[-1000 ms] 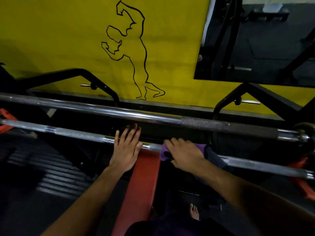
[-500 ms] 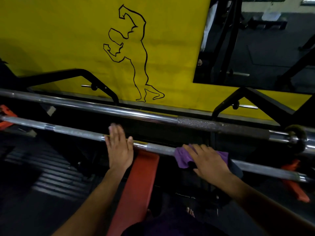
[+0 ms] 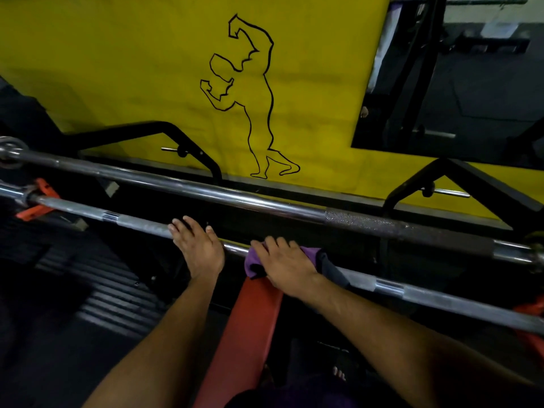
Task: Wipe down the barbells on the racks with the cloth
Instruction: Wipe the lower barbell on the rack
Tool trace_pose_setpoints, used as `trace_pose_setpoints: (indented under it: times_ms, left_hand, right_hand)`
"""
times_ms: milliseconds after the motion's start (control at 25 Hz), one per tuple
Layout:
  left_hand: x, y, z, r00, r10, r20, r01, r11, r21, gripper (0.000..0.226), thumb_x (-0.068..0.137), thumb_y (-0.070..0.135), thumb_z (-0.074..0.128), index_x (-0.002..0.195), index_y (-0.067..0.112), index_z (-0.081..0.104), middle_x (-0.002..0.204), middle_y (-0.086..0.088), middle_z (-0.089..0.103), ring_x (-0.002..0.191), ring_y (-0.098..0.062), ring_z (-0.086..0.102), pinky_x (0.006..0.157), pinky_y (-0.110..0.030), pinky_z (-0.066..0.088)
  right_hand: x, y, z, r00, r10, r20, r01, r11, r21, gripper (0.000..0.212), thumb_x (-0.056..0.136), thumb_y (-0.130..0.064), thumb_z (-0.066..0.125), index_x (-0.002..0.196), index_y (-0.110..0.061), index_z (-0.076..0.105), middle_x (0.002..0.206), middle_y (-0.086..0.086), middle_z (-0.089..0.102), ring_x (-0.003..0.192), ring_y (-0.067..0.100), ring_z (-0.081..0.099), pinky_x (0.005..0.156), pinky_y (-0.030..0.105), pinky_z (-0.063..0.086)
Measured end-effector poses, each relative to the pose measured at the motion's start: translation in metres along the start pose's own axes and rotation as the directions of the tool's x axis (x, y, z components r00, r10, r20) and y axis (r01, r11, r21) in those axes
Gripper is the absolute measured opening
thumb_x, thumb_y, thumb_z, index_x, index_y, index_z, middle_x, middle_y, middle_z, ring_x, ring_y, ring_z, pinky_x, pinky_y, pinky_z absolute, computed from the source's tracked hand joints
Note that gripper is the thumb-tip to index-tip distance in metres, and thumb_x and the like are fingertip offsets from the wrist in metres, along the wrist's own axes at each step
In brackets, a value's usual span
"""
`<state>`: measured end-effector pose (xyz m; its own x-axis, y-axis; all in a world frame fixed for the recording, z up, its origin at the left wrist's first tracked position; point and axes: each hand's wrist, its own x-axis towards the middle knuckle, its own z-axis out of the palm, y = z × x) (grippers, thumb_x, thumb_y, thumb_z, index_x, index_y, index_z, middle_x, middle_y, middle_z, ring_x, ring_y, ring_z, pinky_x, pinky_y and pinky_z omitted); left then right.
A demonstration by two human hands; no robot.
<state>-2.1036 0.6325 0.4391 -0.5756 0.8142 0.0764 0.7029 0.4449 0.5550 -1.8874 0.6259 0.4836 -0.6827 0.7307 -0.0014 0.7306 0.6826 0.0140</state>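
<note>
Head view
Near barbell (image 3: 441, 300): a silver bar running from the left edge down to the right, above a red bench (image 3: 250, 319).
Far barbell (image 3: 265, 201): a second shiny bar lying just behind the near one, parallel to it.
Left hand (image 3: 200, 248): laid flat on the near barbell, fingers straight and close together, the grip open and holding nothing.
Right hand (image 3: 285, 263): spread over the cloth, fingers curving down over it and the bar; the grip presses the cloth onto the metal.
Cloth (image 3: 253, 265): purple with a grey part, draped on the near barbell under the right hand, just right of the left hand.
Wall (image 3: 117, 69): yellow, with a black outline of a flexing figure (image 3: 250, 98).
</note>
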Motion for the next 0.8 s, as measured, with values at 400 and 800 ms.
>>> trace_pose_setpoints:
  times_ms: [400,800]
  left_hand:
    - [0.001,-0.004,-0.003,0.997,0.071,0.032,-0.073,0.995,0.068,0.062,0.110,0.029,0.035,0.158,-0.005,0.014,0.164,-0.033,0.000,0.153,-0.044,-0.010,0.123,-0.057,-0.002]
    - [0.011,-0.021,-0.008,0.973,0.199,0.114,-0.216,0.962,0.164,0.074,0.101,0.047,0.018,0.157,-0.002,0.022,0.163,-0.032,0.010,0.153,-0.045,-0.010,0.120,-0.062,-0.005]
  right_hand:
    - [-0.139,0.049,0.011,0.999,0.044,-0.032,-0.033,0.952,0.305,0.098,0.052,-0.010,0.079,0.143,-0.033,0.051,0.161,-0.006,0.034,0.148,0.021,0.036,0.122,0.042,0.025]
    - [-0.178,-0.003,0.001,0.129,0.642,0.756,0.320,-0.748,0.581,0.034,0.102,-0.036,0.046,0.111,-0.013,0.069,0.092,0.009,0.077,0.082,0.026,0.072,0.074,0.036,0.052]
